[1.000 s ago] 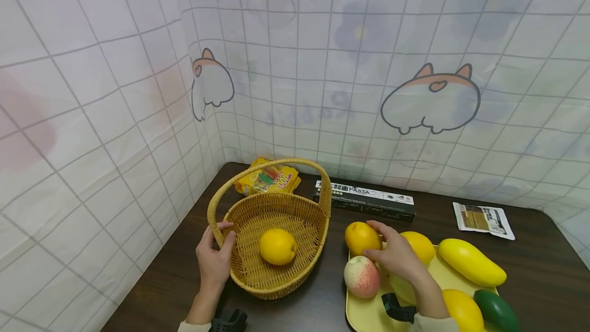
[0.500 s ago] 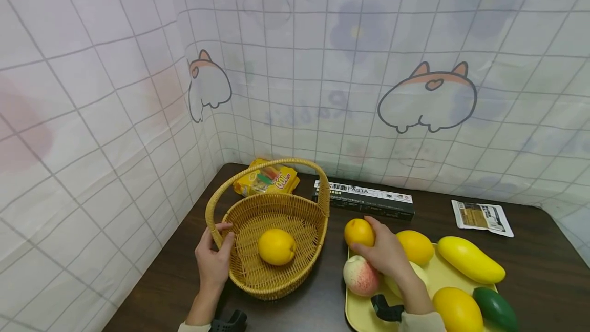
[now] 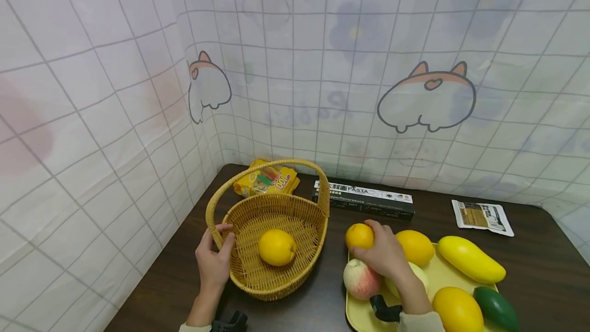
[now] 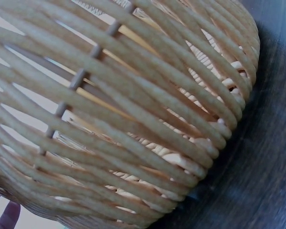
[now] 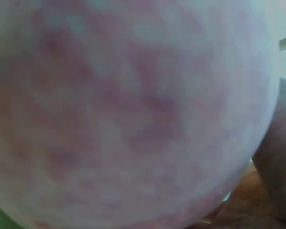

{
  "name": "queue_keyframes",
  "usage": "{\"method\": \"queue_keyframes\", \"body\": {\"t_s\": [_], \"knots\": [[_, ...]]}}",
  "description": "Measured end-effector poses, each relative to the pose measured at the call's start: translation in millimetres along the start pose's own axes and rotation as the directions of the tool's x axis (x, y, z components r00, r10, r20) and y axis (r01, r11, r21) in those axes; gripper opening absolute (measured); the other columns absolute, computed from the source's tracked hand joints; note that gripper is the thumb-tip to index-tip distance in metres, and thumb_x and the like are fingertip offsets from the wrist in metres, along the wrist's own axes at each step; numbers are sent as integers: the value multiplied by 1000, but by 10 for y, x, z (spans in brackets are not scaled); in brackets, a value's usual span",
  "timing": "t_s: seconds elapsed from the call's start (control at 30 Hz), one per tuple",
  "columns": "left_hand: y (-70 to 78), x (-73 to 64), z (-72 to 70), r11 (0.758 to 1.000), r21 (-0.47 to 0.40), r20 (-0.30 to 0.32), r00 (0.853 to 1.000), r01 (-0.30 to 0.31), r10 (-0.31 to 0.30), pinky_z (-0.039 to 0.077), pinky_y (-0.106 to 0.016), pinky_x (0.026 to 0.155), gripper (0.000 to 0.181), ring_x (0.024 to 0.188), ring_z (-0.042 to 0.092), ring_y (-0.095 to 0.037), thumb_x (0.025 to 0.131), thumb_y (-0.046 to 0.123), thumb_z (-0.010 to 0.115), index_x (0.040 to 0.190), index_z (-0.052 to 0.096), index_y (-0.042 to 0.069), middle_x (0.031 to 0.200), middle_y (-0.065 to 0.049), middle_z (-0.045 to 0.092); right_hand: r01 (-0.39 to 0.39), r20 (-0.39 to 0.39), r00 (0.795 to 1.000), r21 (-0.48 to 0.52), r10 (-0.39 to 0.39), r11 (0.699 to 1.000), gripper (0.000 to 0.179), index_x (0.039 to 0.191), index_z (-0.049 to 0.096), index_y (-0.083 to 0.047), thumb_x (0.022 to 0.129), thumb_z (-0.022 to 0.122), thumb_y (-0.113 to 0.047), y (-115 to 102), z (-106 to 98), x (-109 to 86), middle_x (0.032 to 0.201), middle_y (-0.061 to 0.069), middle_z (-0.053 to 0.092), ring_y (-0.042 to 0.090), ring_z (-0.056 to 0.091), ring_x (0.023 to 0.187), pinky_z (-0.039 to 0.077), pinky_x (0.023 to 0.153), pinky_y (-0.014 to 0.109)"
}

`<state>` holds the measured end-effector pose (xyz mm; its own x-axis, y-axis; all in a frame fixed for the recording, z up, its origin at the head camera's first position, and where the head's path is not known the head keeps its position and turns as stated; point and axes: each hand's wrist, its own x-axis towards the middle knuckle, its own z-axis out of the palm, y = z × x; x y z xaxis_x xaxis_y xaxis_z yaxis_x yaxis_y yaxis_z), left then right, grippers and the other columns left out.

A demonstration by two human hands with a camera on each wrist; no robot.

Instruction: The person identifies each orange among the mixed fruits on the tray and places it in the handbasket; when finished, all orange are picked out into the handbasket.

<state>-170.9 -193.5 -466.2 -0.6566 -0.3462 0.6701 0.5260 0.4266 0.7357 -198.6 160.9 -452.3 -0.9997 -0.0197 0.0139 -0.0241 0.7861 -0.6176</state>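
Observation:
My left hand [image 3: 213, 260] grips the left rim of the wicker basket [image 3: 272, 291] at the foot of its handle, thumb inside. One yellow fruit [image 3: 276, 247] lies in the basket. Woven strands of the basket side [image 4: 133, 109] fill the left wrist view, with fingertips [image 4: 7, 215] at the lower left corner. My right hand [image 3: 386, 254] holds an orange [image 3: 359, 235] at the back left corner of the yellow tray [image 3: 357, 316], fingers behind it and thumb in front. Just before that hand sits a peach [image 3: 361, 278]; its blurred skin [image 5: 124, 114] covers most of the right wrist view.
On the tray are a yellow mango [image 3: 471, 259], a green fruit [image 3: 495, 309] and several yellow fruits, one a large one [image 3: 458, 309]. Behind stand a black pasta box [image 3: 364, 201], a yellow snack bag [image 3: 267, 178] and a white sachet [image 3: 482, 217]. A patterned curtain [image 3: 299, 91] borders the table.
My right hand has shifted a little left and closed further round the orange, covering more of it. The left hand and the basket stay in place.

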Motion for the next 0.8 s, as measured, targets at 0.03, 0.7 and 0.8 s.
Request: {"method": "queue_keyframes", "body": {"t_s": [0.03, 0.7, 0.8], "knots": [[1, 0, 0, 1000, -2, 0, 1000, -1, 1, 40, -15, 71, 16, 82, 60, -14, 84, -11, 67, 100, 66, -11, 96, -28, 65, -5, -5, 1000, 4, 5, 1000, 81, 140, 46, -4, 73, 79, -35, 0, -1, 2, 122, 23, 52, 32, 55, 95, 48, 79, 47], [14, 5, 0, 1000, 8, -1, 1000, 13, -13, 41, -14, 74, 16, 85, 60, -32, 83, -13, 67, 99, 66, -11, 97, -27, 66, 63, -163, 987, 294, -15, 954, 68, 146, 41, -18, 88, 70, -35, -265, -177, -87, 131, 13, 56, 28, 59, 95, 50, 77, 39], [11, 0, -5, 1000, 6, -2, 1000, 15, -15, 41, -14, 74, 17, 85, 61, -30, 82, -15, 67, 99, 66, -12, 97, -27, 66, 94, -162, 986, 324, -42, 942, 67, 145, 41, -20, 87, 71, -35, -343, -150, -117, 132, 12, 55, 28, 60, 96, 52, 78, 40]]}}
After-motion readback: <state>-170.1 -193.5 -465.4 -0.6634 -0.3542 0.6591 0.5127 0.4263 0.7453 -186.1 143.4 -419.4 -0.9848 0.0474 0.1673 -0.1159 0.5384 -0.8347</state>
